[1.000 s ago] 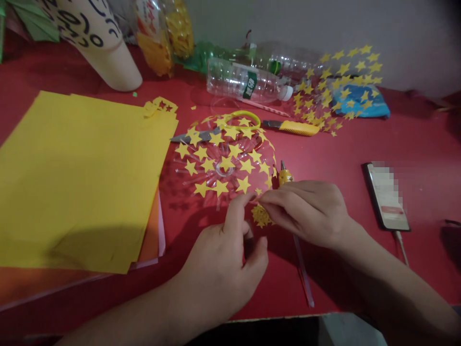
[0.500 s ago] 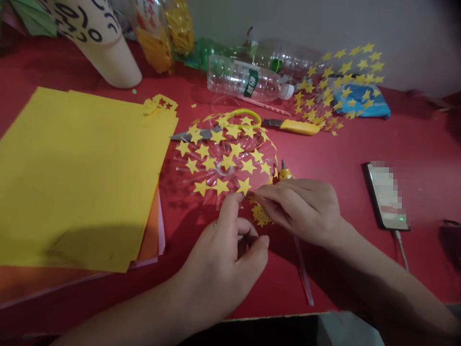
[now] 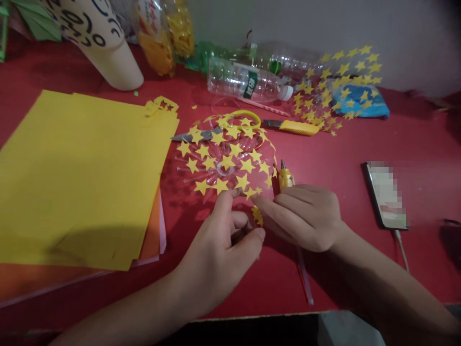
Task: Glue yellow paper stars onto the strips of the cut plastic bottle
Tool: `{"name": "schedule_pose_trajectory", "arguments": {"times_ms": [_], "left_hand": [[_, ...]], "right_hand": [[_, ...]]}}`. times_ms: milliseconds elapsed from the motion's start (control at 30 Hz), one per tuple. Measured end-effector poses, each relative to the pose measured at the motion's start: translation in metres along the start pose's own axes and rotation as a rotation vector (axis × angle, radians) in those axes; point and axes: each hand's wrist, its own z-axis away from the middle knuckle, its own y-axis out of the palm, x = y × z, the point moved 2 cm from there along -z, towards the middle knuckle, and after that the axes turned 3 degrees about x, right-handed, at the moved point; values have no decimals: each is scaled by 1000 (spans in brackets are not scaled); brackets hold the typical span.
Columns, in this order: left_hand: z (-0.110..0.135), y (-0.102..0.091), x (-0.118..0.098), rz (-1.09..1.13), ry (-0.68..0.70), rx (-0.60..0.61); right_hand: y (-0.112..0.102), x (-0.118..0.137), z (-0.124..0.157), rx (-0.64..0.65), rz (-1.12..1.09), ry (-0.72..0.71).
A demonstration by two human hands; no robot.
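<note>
A clear plastic bottle base cut into thin strips (image 3: 225,169) lies in front of me, with yellow paper stars (image 3: 247,166) on its strips. My left hand (image 3: 223,250) reaches the near side, its index fingertip at the strips and its thumb held apart. Opposite it, my right hand (image 3: 306,216) has its fingers closed, the tips at a yellow paper star (image 3: 249,193) on the near right edge. Beneath that hand lies a yellow glue gun or similar nozzle tool (image 3: 286,179), partly covered. A small pile of yellow stars (image 3: 257,215) shows between the hands.
Yellow-handled scissors (image 3: 248,114) lie behind the strips, beside a yellow cutter knife (image 3: 298,127). Yellow paper sheets (image 3: 86,178) cover the left. Farther back are plastic bottles (image 3: 230,79), a white tumbler (image 3: 118,62) and another starred piece (image 3: 326,98). A phone (image 3: 385,194) charges at right.
My right hand has shifted slightly down, uncovering more of the yellow nozzle tool. A star at the near right edge now shows by its fingertips. My left hand has moved slightly left.
</note>
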Motion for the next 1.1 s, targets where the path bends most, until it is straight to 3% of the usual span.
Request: {"name": "schedule_pose_trajectory", "arguments": {"times_ms": [300,500,700,833,967,1100], "left_hand": [[-2,0,4,-68,40,-41],[-2,-4,9,-528,147,-207],[-3,-5,2,-968,173,-259],[0,-4,2,-1184,232,-336],[5,-5,1,-1303,391,-447],[10,-7,0,-1340,494,-561]], "right_hand": [[-2,0,-1,-23,5,21],[-23,-9,-5,-53,78,153],[-36,-16,0,-21,201,235],[-41,-16,15,99,242,337],[-41,-20,43,362,260,550],[-28,-17,69,611,189,616]]}}
